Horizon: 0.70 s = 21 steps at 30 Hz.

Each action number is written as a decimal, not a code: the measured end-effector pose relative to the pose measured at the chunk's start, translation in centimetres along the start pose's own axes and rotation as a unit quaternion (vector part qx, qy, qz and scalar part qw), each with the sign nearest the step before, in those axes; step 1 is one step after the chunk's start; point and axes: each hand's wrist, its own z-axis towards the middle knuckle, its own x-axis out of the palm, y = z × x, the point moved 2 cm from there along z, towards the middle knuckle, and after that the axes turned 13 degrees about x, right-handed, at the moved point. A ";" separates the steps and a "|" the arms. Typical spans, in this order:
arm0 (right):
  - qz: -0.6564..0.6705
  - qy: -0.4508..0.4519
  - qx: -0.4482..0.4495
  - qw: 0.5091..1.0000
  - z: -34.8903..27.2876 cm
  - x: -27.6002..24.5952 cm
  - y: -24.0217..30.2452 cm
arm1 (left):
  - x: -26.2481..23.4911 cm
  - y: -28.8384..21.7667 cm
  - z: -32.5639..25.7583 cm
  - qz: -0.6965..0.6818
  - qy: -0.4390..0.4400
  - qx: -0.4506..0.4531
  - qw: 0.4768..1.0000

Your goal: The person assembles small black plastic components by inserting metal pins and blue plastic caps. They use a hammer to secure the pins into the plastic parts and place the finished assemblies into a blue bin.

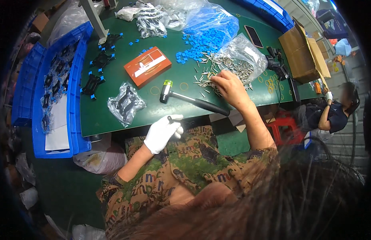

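Note:
My left hand [160, 133], in a white glove, is held just off the table's near edge. Its fingers are closed on a small black part [171, 119], most of which they hide. My bare right hand [232, 89] reaches over the near side of a pile of metal pins [243, 69]. Its thumb and fingertips are drawn together, and whatever is between them is too small to make out. Between the hands lies a hammer [193, 101] with a black handle and a clear yellow-green face. A bagged black part [126, 104] rests beyond my left hand.
On the green table [153, 107] are an orange-red block [147, 66], blue clips [205, 42], black brackets with blue ends [92, 85], rubber bands [270, 85] and a phone [253, 36]. Blue crates [76, 116] stand left, a carton [299, 56] right. Another person [329, 114] sits at far right.

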 end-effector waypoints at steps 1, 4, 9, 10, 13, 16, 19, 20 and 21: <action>-0.013 0.021 -0.024 0.999 -0.2 -0.4 0.3 | -0.1 0.2 0.0 0.000 -0.002 -0.001 1.000; -0.016 0.065 -0.064 0.996 -1.1 -0.7 1.1 | 0.1 0.1 0.2 -0.005 -0.001 -0.019 1.000; -0.035 0.082 -0.121 0.989 -0.8 0.0 1.0 | 0.5 -0.1 0.1 0.008 0.008 -0.030 0.999; -0.043 0.086 -0.133 0.986 -0.7 0.3 0.9 | 0.5 -0.4 0.1 0.011 0.007 -0.033 0.999; -0.058 0.090 -0.140 0.984 -0.6 0.5 0.8 | 0.3 -0.4 0.1 0.015 0.006 -0.032 0.999; -0.073 0.097 -0.132 0.984 -0.4 0.7 1.2 | 0.2 -0.5 -0.1 0.005 0.002 -0.027 1.000; -0.009 0.055 -0.094 0.994 -0.4 0.4 1.9 | 0.2 -0.7 -0.3 -0.001 -0.004 -0.022 1.000; 0.016 0.036 -0.097 0.995 -0.4 0.1 2.4 | 0.2 -0.7 -0.2 -0.001 -0.006 -0.021 1.000; 0.041 0.017 -0.098 0.994 -0.6 -0.4 3.1 | 0.2 -0.5 -0.2 -0.004 -0.006 -0.020 1.000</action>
